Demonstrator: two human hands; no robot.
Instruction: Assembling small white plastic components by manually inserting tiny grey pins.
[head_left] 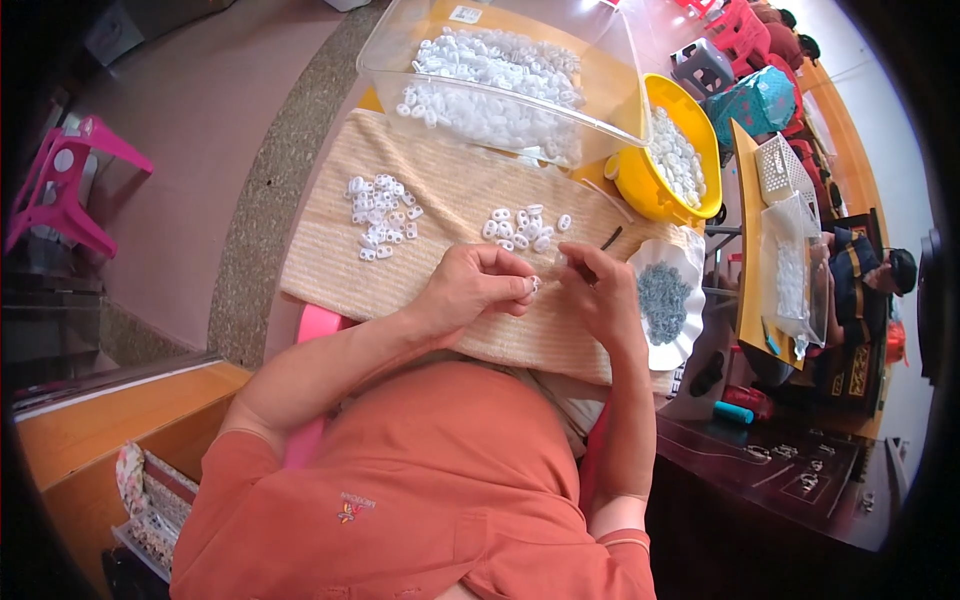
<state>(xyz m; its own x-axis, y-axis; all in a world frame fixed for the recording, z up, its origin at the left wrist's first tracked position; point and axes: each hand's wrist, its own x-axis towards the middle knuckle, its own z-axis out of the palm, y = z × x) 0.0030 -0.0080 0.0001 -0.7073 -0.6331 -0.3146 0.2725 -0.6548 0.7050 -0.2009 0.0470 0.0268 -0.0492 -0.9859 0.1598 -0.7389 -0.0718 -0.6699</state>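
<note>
My left hand (476, 285) pinches a small white plastic piece (536, 284) at its fingertips over a beige woven cloth (330, 260). My right hand (598, 290) is close beside it, fingers curled, holding a thin dark tool (611, 238) that sticks out toward the far side. Two loose groups of the same small white pieces lie on the cloth: a larger pile (381, 215) to the left and a smaller pile (520, 228) just beyond my hands.
A clear plastic bin (600, 90) of white pieces stands at the far side, a yellow bowl (640, 185) of them to its right. A white scalloped dish (690, 260) of small grey parts sits by my right hand. Another person (870, 280) sits at the right. A pink stool (65, 185) stands left.
</note>
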